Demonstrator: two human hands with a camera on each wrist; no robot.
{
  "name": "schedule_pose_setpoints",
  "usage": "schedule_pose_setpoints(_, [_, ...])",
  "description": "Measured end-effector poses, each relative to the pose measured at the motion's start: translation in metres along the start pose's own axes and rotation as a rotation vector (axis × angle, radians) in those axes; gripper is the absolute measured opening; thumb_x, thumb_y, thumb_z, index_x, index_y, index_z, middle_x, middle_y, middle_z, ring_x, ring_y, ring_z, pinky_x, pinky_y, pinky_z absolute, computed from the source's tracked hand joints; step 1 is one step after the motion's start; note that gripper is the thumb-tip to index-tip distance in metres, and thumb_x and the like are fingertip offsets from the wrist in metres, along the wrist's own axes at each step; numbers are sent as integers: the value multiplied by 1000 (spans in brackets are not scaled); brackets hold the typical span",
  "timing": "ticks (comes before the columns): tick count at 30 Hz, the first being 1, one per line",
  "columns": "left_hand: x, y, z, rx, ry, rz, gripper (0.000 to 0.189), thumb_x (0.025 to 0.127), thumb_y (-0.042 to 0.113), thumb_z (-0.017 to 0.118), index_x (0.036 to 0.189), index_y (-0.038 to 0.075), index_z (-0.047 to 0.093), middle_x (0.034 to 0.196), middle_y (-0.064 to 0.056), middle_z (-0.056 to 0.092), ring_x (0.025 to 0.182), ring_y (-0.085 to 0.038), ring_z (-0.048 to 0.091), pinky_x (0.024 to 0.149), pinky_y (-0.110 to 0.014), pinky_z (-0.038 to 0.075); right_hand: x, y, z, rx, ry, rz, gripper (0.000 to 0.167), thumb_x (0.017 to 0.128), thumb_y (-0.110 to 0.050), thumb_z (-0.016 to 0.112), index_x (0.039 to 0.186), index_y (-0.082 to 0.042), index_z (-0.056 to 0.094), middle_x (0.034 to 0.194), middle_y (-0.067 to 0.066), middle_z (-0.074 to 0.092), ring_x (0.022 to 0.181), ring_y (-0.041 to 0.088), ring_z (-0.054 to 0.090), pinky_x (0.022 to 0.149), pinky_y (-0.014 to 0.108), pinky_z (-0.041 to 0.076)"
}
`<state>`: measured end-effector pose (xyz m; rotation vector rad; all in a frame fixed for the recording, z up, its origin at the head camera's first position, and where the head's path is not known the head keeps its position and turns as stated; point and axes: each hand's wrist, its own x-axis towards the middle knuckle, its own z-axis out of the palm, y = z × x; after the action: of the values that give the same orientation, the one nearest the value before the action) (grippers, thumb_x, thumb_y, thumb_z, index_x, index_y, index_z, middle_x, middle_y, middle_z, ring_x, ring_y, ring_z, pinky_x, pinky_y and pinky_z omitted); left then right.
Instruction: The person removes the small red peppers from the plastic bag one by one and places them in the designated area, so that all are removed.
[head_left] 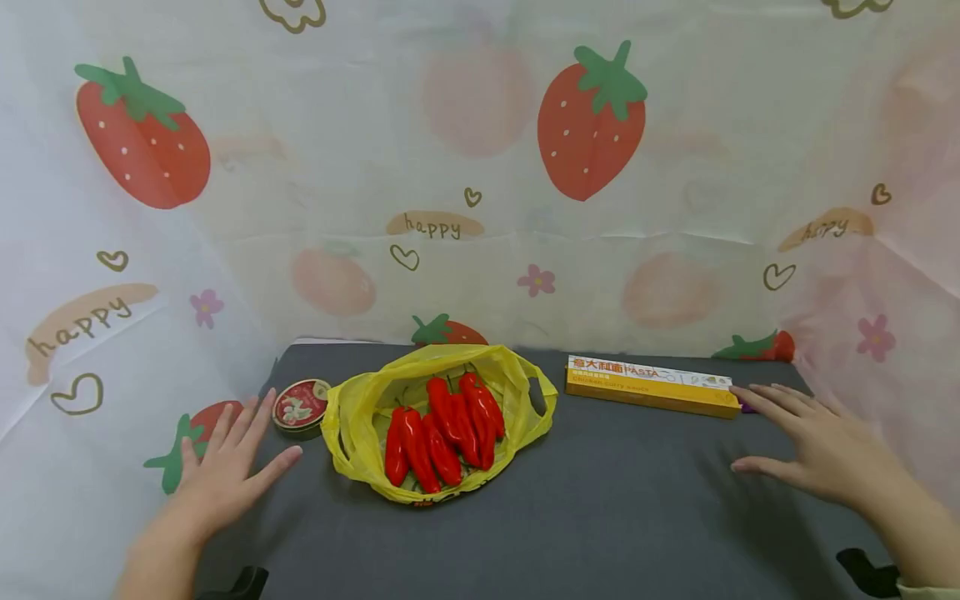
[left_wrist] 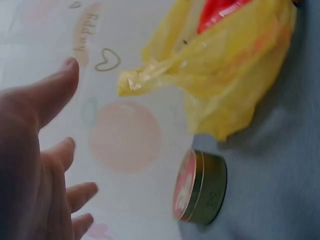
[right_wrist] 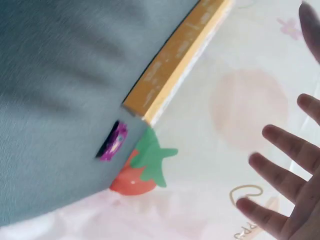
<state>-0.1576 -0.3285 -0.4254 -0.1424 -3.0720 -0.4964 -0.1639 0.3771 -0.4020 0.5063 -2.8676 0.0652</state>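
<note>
A yellow plastic bag (head_left: 360, 450) lies with its mouth wide, several red chili peppers (head_left: 450, 425) inside it. To its left stands a round tin (head_left: 300, 407) with a red lid, also seen side-on in the left wrist view as a dark green tin (left_wrist: 212, 187). My left hand (head_left: 223, 479) hovers near that tin, fingers spread, holding nothing. My right hand (head_left: 825, 446) is held over the right side with spread fingers and nothing in it. Nearest to it is a yellow and white pasta box (head_left: 652, 387); its fingertips come close to the box's right end.
A small purple item (right_wrist: 115, 141) lies past the box's right end, partly hidden by the right hand in the head view. The grey table (head_left: 600, 508) meets a strawberry-print cloth (head_left: 480, 167) at the back and sides.
</note>
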Motion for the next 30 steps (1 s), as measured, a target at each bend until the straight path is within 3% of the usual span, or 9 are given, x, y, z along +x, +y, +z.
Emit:
schedule_pose_setpoints(4, [4,9,6,-128,7,22,84,102,58,45,164,25,-1,163,-27,21,150,-54,8,100,-86,-5,3,-5,-1,23,76,-42,91,69,-67,81,143,-22,56,135,15,62,114,40,62,81,63,52])
schedule_pose_setpoints(7, [10,18,11,-169,43,33,81,103,54,44,164,21,0,162,-27,26,147,-54,21,106,-82,10,7,-12,-2,54,58,-30,84,71,-66,80,139,-20,60,134,16,63,114,42,63,80,62,52])
schedule_pose_setpoints(12, [16,36,18,-303,111,-32,78,104,52,46,162,8,19,153,-28,42,138,-49,42,105,-68,38,15,-26,2,95,52,-4,76,73,-63,81,133,-19,65,131,20,65,113,45,64,79,63,52])
schedule_pose_setpoints(15, [20,47,22,-408,163,-104,72,102,54,49,154,6,38,141,-25,56,128,-43,54,101,-61,46,19,-34,8,120,36,9,74,74,-62,81,131,-18,67,126,22,68,110,45,65,79,63,52])
schedule_pose_setpoints(20, [23,61,27,-491,167,-211,72,97,59,57,143,5,52,132,-21,65,118,-36,65,95,-51,53,25,-45,18,155,40,2,71,74,-62,81,129,-19,69,112,10,75,100,32,71,79,58,55])
schedule_pose_setpoints(25, [23,66,32,-512,151,-262,64,96,51,64,135,1,59,123,-22,69,109,-35,68,82,-37,57,29,-55,25,176,97,-49,69,72,-59,83,129,-22,69,106,0,76,92,21,72,75,49,57])
schedule_pose_setpoints(30, [23,68,35,-583,184,-302,56,96,44,66,131,0,63,118,-22,71,104,-32,66,71,-21,51,35,-65,29,203,133,-79,66,71,-52,87,127,-20,71,108,2,76,96,24,72,77,49,57])
